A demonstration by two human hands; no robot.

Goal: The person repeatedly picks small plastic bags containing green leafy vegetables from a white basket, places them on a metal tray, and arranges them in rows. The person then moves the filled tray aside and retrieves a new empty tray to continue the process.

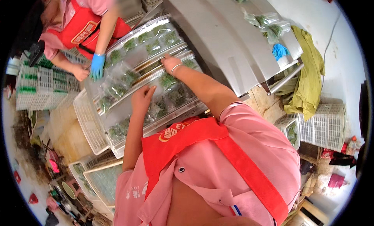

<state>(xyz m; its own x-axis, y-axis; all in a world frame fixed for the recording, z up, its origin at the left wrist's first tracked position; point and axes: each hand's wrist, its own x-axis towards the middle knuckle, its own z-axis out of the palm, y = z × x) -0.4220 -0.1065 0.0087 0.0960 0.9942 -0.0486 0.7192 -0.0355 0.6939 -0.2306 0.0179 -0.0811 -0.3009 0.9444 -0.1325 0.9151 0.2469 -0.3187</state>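
A metal packing machine's bed [130, 76] lies before me, with long bars running across it and rows of clear bags of small green produce [168, 81]. My left hand [142, 96] is over the near half of the bed, its thumb apart and nothing seen in it. Farther over, my right hand [170, 63] reaches to the bar between the rows, next to several bags. Its fingers are bent and close together; what they pinch, if anything, is too small to tell. More filled bags [119, 79] lie at the bed's left.
A co-worker with a blue glove [97, 67] leans over the far left side. The machine's large steel lid [218, 35] is at the right, bearing more bags [269, 29] and a blue glove [280, 51]. White plastic crates [48, 87] are stacked left; another crate [323, 124] stands right.
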